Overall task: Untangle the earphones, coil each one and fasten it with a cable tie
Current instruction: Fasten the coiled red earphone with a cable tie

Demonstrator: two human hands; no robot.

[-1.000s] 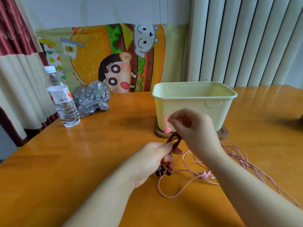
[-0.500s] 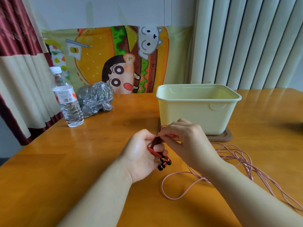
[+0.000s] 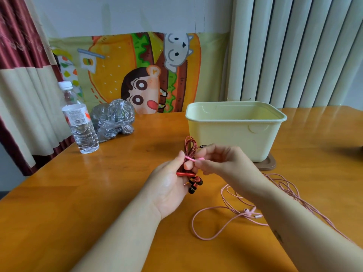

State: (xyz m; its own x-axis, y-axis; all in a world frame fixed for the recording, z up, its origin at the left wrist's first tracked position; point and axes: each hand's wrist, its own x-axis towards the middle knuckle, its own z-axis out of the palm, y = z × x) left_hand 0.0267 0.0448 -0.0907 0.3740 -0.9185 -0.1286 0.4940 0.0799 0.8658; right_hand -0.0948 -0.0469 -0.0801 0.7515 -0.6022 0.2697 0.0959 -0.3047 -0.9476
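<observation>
Here, through the head camera only. In the left hand, palm turned up and inward, a coiled bundle of red earphones, gripped between thumb and curled fingers. Above the fist, the looped end of the coil, standing upright. Below the fingers, the red-and-black buds dangling, with a short red bar lying crosswise just above them. Round the waist of the coil, a pink tie.

At the right hand, thumb and forefinger pinching the free end of that tie, drawn out to the right; remaining fingers loosely curled. Both hands close together, before the near wall of a pale yellow tub. Under the tub, a brown base, its corner showing at the right.

On the counter, under and beside the right forearm, pink earphones lying loose in wide, overlapping loops, untied, apart from the red set. Farther left, a clear bottle with a white cap, upright, and just beside it a crumpled grey bag.

Along the back, a cartoon cloth with a burger print. At far left, a red-and-cream curtain; at right, pale vertical blinds.
</observation>
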